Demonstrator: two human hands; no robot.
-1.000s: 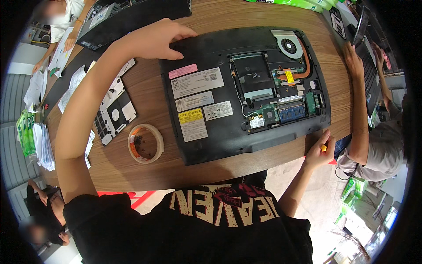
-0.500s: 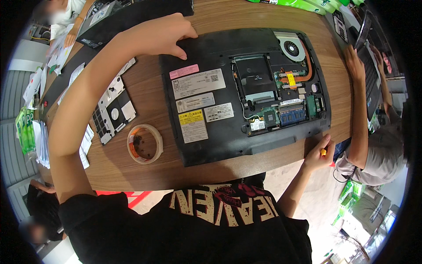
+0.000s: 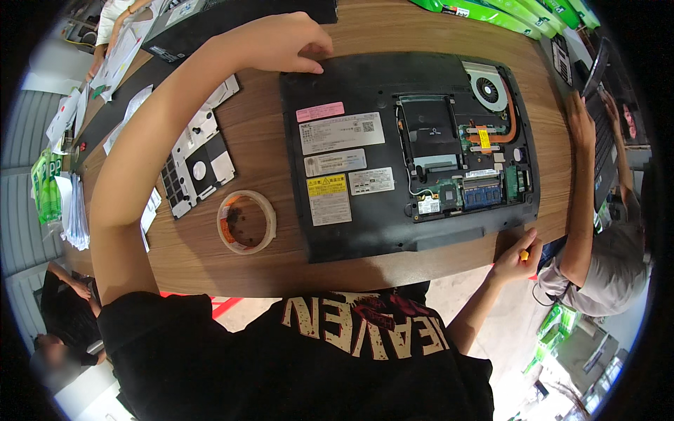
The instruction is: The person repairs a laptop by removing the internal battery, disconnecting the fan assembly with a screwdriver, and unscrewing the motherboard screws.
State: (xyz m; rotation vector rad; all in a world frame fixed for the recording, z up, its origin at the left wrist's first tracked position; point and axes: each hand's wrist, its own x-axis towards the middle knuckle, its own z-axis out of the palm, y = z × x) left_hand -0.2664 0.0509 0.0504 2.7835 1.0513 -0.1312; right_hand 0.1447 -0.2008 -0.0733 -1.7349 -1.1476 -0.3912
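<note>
Wooden table (image 3: 189, 266), spread beneath both hands, edges bent at the rim. Laptop (image 3: 390, 156), black, underside up, flat on the table between the hands; long axis crosswise from left-hand side to right-hand side, slightly skewed; labels upright toward the body; hinge edge hard to tell; screen and keyboard hidden beneath. Slotted panel (image 3: 220, 165), black and silver, bodyward and left of left hand, partly hidden by forearm. Left hand (image 3: 298, 42), thumb and fingers parted, at laptop's far left corner; firmness of contact unclear. Right hand (image 3: 516, 261), curled around a tool, just off laptop's near right corner. Tape roll (image 3: 271, 219), bodyward of left hand. Cooling fan (image 3: 486, 90), in laptop's far corner, beyond right hand. Tool (image 3: 524, 256), yellow end visible, remainder hidden in right hand; type cannot tell. Dark bits (image 3: 239, 219) inside tape roll, too small to identify.
</note>
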